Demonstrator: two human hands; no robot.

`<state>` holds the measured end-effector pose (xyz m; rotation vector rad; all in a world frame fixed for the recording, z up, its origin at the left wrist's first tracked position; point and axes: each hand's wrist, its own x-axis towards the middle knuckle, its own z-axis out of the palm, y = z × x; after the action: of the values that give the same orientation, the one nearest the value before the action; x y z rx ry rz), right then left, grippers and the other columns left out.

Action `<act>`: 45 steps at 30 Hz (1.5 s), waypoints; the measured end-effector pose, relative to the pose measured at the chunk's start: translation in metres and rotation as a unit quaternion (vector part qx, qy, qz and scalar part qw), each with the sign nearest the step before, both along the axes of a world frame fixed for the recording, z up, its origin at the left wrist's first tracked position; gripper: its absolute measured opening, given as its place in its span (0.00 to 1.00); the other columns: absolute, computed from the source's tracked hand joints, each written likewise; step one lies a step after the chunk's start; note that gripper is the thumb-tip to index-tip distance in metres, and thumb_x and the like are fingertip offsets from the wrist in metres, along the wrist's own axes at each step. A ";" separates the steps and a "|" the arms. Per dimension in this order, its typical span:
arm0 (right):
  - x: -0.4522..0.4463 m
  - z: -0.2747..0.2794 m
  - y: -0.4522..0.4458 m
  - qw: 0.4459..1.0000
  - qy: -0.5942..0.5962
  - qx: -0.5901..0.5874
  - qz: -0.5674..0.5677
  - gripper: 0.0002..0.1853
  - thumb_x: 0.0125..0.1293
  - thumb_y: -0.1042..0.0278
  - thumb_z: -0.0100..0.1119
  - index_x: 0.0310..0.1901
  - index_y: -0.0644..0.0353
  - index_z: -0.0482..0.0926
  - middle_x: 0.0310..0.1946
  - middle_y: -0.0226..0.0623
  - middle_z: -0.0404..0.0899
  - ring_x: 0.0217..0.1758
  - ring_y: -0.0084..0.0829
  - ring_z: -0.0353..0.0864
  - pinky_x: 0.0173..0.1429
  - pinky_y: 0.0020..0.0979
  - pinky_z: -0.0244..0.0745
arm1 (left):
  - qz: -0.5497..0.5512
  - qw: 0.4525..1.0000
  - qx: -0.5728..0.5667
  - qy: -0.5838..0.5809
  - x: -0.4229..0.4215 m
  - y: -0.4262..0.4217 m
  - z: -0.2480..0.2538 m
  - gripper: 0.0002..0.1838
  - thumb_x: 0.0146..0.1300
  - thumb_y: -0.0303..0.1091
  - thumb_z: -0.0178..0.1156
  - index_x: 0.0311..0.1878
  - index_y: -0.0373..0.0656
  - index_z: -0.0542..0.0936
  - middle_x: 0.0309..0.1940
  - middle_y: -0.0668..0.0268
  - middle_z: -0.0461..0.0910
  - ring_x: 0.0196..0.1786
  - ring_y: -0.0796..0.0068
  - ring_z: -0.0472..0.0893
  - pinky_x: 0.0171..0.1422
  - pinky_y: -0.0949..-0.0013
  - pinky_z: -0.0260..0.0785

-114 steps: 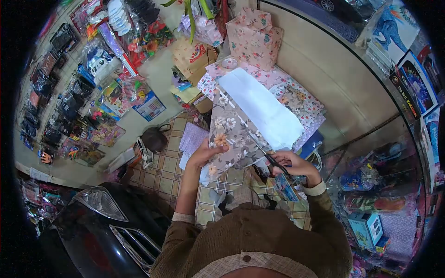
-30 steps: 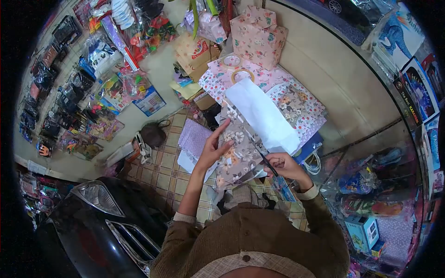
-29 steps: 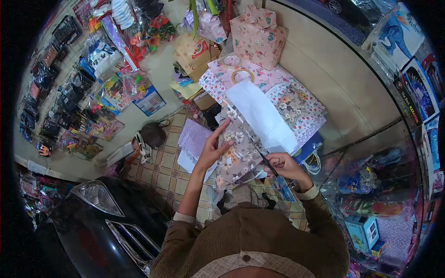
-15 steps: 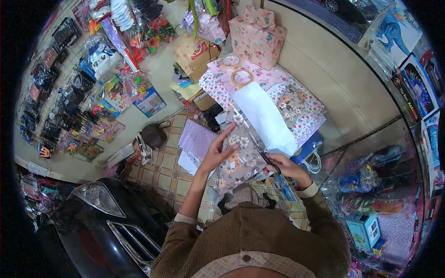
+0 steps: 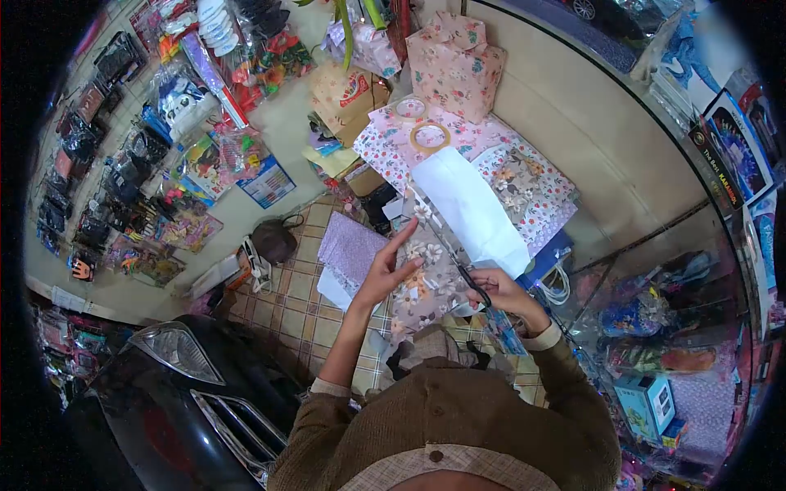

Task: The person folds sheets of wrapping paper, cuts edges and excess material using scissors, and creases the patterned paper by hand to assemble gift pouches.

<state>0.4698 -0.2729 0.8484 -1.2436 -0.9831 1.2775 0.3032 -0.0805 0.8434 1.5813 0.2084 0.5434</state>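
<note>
My left hand (image 5: 386, 272) lies with its fingers apart on the grey floral paper (image 5: 422, 282), thumb and forefinger spread over the flowers. In my right hand (image 5: 501, 293) are black-handled scissors (image 5: 473, 284), their blades pointing up and left along the right edge of that paper. A curled white sheet (image 5: 471, 204) lies just beyond the blades, over a stack of floral papers (image 5: 547, 192). Two rolls of tape rest on the pink floral paper, the tan one (image 5: 430, 137) nearer me and the paler one (image 5: 410, 108) behind it.
A pink floral wrapped package (image 5: 455, 69) stands at the back. Purple patterned paper (image 5: 348, 245) lies left of my left hand. A black vehicle (image 5: 184, 409) with a headlight is at lower left. Packaged goods hang on the left wall, and a glass case (image 5: 655, 319) is on the right.
The tan tape roll has come into view from under the white sheet, which now sits lower and further right. My left hand has gone from gripping the paper's edge to lying spread on it.
</note>
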 end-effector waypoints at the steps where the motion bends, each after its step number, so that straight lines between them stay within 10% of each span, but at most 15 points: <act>1: 0.001 -0.005 -0.001 1.000 0.000 0.005 -0.004 0.13 0.62 0.62 0.61 0.41 0.65 0.77 0.26 0.23 0.75 0.28 0.13 0.72 0.34 0.19 0.66 | -0.001 1.000 -0.001 0.001 0.000 0.000 0.000 0.36 0.57 0.24 0.61 0.68 0.40 0.58 0.70 0.61 0.55 0.71 0.70 0.53 0.72 0.70 0.42; 10: 0.002 -0.009 -0.004 0.999 0.005 -0.028 -0.017 0.15 0.61 0.64 0.63 0.41 0.68 0.76 0.22 0.24 0.75 0.27 0.14 0.74 0.32 0.18 0.67 | -0.004 1.000 -0.007 0.008 -0.002 0.000 -0.004 0.37 0.57 0.25 0.62 0.68 0.40 0.57 0.69 0.60 0.56 0.72 0.71 0.52 0.73 0.69 0.41; 16: 0.005 -0.026 -0.007 1.000 0.010 -0.012 -0.007 0.17 0.59 0.64 0.64 0.44 0.69 0.75 0.22 0.25 0.76 0.26 0.14 0.74 0.31 0.20 0.68 | 0.079 0.987 -0.137 -0.036 0.003 0.001 -0.004 0.30 0.60 0.28 0.58 0.66 0.41 0.62 0.64 0.62 0.64 0.63 0.72 0.65 0.65 0.69 0.58; 17: 0.005 -0.027 -0.006 1.000 0.021 -0.005 -0.009 0.17 0.59 0.64 0.64 0.44 0.69 0.75 0.22 0.25 0.76 0.26 0.14 0.74 0.31 0.20 0.68 | 0.125 0.986 -0.097 -0.047 0.007 0.004 -0.009 0.27 0.62 0.31 0.57 0.64 0.43 0.64 0.51 0.66 0.74 0.48 0.81 0.73 0.52 0.77 0.66; 23: 0.002 -0.022 -0.004 0.999 -0.035 -0.035 0.005 0.19 0.57 0.63 0.66 0.44 0.68 0.76 0.22 0.25 0.75 0.26 0.14 0.73 0.32 0.19 0.66 | 0.177 0.963 -0.204 -0.013 0.016 0.008 -0.013 0.15 0.61 0.32 0.61 0.47 0.33 0.76 0.26 0.74 0.78 0.28 0.90 0.73 0.34 0.86 0.63; 45: 0.002 -0.026 0.008 0.997 -0.066 0.003 -0.028 0.18 0.56 0.64 0.68 0.41 0.68 0.76 0.24 0.20 0.68 0.26 0.10 0.62 0.29 0.18 0.57 | 0.145 0.977 -0.157 0.008 0.017 0.003 -0.001 0.08 0.59 0.31 0.63 0.27 0.40 0.77 0.19 0.82 0.69 0.22 0.95 0.61 0.24 0.84 0.48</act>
<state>0.4718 -0.2653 0.8220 -1.3563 -1.0384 1.1611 0.3205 -0.0776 0.8423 1.2535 0.5179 0.6882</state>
